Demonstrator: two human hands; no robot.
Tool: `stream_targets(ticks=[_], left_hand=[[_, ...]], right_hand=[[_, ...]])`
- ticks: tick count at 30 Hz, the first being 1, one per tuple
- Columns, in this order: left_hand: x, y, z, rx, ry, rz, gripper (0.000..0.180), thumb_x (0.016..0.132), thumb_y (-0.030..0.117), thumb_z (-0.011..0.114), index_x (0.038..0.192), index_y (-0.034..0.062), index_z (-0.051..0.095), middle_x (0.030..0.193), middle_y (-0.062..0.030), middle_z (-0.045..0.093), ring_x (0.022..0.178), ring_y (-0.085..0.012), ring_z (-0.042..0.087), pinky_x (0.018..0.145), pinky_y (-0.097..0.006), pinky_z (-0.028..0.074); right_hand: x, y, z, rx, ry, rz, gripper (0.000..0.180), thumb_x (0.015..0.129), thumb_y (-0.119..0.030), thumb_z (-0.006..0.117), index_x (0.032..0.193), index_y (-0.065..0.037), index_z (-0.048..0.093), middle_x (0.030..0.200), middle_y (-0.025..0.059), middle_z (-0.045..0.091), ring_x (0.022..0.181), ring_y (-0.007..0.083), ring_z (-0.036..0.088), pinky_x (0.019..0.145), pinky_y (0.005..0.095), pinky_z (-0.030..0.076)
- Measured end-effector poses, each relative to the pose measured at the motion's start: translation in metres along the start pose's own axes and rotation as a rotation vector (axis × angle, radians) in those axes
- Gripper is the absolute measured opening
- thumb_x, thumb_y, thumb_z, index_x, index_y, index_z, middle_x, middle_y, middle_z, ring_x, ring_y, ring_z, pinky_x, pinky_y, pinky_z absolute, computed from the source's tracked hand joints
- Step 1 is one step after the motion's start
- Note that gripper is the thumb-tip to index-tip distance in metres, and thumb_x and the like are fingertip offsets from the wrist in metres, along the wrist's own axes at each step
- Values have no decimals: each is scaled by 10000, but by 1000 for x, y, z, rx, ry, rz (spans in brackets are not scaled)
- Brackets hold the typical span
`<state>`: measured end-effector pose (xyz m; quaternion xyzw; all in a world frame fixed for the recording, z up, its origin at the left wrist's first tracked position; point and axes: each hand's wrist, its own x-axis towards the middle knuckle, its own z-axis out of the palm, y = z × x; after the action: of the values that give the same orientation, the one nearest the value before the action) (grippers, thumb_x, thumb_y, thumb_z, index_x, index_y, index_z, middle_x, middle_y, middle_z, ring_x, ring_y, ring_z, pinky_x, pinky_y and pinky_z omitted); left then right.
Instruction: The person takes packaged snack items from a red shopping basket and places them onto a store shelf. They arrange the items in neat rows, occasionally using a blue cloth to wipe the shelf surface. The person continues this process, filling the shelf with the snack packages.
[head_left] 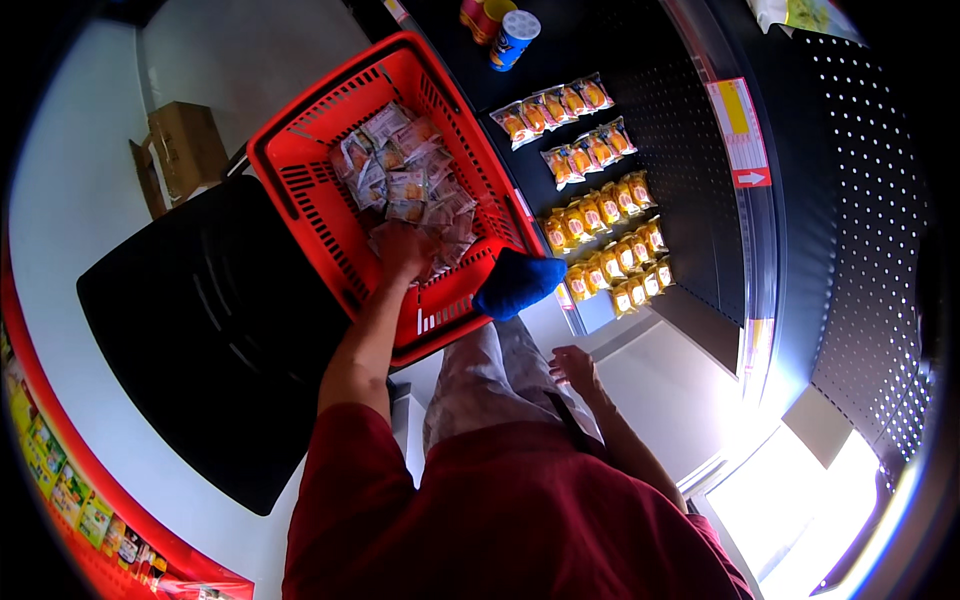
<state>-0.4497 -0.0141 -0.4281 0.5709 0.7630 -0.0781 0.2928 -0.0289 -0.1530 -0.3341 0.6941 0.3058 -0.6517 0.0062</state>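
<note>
**Left hand down among packets in red basket; right hand idle at the knee**

The red basket (300, 190) sits tilted, its near rim propped by a blue-socked foot (517, 282) and its left side over a black mat (210, 330). Its walls close in tightly around the load; open floor lies to the left and near side. The left hand (405, 252) is inside the basket, pressed onto the pale snack packets (400, 165) at the pile's near end; whether its grip has closed on one cannot be told. The right hand (573, 368) rests released, empty, beside the knee. Right of the basket, a dark shelf (690, 120) carries rows of yellow packets (605, 235), well apart from both hands.
</note>
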Motion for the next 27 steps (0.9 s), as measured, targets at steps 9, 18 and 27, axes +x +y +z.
stream_targets(ticks=[9,18,27], left_hand=[[18,-67,-1,-111,-186,111,663,548,383,905,1050,5,694,1104,-223,695,1050,-384,676,898,-462,561],[-21,-40,53,203,141,159,514,640,466,858,992,116,722,1125,-143,642,1211,-383,536,1094,-531,377],[-16,-53,58,-221,119,138,784,586,419,906,1243,86,639,1279,-178,625,1266,-411,522,1119,-532,369]], right_hand=[[1,-4,-1,6,-1,-1,287,1034,-212,538,1206,4,616,945,130,723,793,197,726,633,328,609],[-5,-15,1,54,-44,-54,281,1035,-212,538,1208,-8,622,938,108,714,801,183,713,638,318,600],[-12,-35,3,-35,-32,-155,272,1043,-198,514,1209,-11,621,939,108,719,815,179,716,652,314,595]])
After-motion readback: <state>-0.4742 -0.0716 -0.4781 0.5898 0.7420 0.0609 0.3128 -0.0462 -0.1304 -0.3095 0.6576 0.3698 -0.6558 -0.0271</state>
